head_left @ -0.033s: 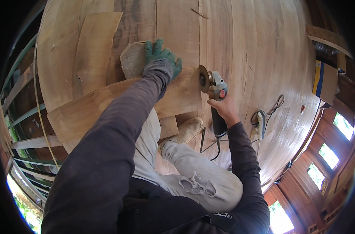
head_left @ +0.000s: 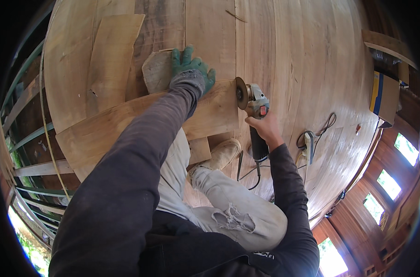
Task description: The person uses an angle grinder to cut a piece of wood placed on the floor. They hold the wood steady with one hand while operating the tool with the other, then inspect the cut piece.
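Observation:
My right hand (head_left: 267, 129), bare, is wrapped round the body of an angle grinder (head_left: 256, 102). The grinder's round disc (head_left: 241, 93) stands at the right end of a long wooden board (head_left: 217, 111); whether it touches the wood I cannot tell. My left hand (head_left: 194, 68), in a green-coated glove, lies with fingers spread just beyond that board's far edge, beside a wood offcut (head_left: 157, 73) with angled corners. My left forearm crosses over the board and hides part of it.
Another loose board (head_left: 113, 55) lies at the far left on the plank floor (head_left: 302, 69). A power strip (head_left: 308, 147) with dark cords sits to the right. My shoe (head_left: 221, 156) is near the board. Open framing (head_left: 34, 138) borders the left; a cardboard box (head_left: 385, 99) stands far right.

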`<state>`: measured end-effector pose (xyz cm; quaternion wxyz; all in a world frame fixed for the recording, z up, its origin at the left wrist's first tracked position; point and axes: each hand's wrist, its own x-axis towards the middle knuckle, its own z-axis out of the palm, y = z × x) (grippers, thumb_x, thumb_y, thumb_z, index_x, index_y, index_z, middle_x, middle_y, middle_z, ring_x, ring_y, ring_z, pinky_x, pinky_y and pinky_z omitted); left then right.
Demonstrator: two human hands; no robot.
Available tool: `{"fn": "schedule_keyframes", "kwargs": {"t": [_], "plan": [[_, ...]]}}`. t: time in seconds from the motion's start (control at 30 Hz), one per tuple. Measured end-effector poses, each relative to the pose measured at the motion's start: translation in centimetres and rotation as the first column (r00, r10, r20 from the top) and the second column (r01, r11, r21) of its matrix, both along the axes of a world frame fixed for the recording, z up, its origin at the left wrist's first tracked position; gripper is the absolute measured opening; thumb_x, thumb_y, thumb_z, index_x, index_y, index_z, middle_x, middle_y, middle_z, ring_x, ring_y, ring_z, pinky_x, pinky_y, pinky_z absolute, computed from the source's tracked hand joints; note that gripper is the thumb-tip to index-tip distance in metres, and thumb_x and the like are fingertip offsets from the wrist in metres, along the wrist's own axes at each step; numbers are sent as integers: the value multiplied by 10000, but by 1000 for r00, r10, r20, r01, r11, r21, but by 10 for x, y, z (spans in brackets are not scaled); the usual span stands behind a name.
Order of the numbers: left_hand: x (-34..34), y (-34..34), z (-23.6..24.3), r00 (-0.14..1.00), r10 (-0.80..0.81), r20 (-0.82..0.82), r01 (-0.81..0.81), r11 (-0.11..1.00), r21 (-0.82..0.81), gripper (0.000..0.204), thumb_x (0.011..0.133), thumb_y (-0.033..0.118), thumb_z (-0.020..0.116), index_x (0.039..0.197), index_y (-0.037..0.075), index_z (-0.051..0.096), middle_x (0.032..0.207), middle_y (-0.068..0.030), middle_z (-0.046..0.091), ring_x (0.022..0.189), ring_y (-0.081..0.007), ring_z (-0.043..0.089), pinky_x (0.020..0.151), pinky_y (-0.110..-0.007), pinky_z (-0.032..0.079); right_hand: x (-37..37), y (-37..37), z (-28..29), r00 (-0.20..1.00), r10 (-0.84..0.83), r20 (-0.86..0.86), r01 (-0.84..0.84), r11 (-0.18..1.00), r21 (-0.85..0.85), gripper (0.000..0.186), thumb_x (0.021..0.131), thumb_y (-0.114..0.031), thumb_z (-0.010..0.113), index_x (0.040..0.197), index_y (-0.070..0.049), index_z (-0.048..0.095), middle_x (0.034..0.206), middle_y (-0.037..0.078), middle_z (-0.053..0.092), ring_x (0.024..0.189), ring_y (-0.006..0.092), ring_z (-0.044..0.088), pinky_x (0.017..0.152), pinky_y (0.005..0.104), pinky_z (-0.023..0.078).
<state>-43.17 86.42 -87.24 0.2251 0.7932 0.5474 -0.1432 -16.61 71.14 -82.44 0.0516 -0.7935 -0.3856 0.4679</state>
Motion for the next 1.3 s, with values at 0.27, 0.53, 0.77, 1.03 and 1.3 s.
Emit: {"fn": "schedule_keyframes", "kwargs": {"t": [0.27,0.53,0.77,1.03,1.3], "plan": [[-1,7,-1,999,11,35,-10,1000,-3,564,1115,492,418,1400,131,745,1486,-64,661,1655,-342,244,1343,-697,22,-2,15,1,999,0,32,0,1000,-2,466,739,-308,870,1080,-3,781,922,133,782,866,281,765,824,404,587],[2,5,-14,999,-19,26,17,997,70,529,1078,504,467,1285,148,799,1439,-15,709,1640,-347,256,1340,-682,26,22,-42,6,870,-417,-262,452,887,89,323,902,-283,851,1081,-30,759,872,29,715,693,131,671,633,331,558],[8,1,-28,999,-38,-39,44,983,177,542,1072,503,479,1267,118,806,1454,-26,724,1628,-355,286,1345,-642,53,67,-122,-16,210,-801,-561,934,333,-127,688,1063,-721,587,1140,-47,703,837,74,734,656,195,729,595,337,619],[4,1,-48,997,-58,-53,70,965,252,498,1082,496,504,1255,156,824,1447,-36,732,1628,-363,307,1317,-655,120,82,-175,-68,-34,-594,-804,964,191,-182,732,1110,-703,483,1166,4,666,898,175,755,716,277,781,662,384,671],[0,2,-55,998,-54,-35,61,962,267,470,1085,497,526,1261,176,821,1490,-55,708,1628,-354,318,1328,-640,99,104,-170,-107,-70,-563,-823,944,228,-236,486,1053,-467,688,1162,7,675,973,149,768,777,231,786,685,344,660]]}}
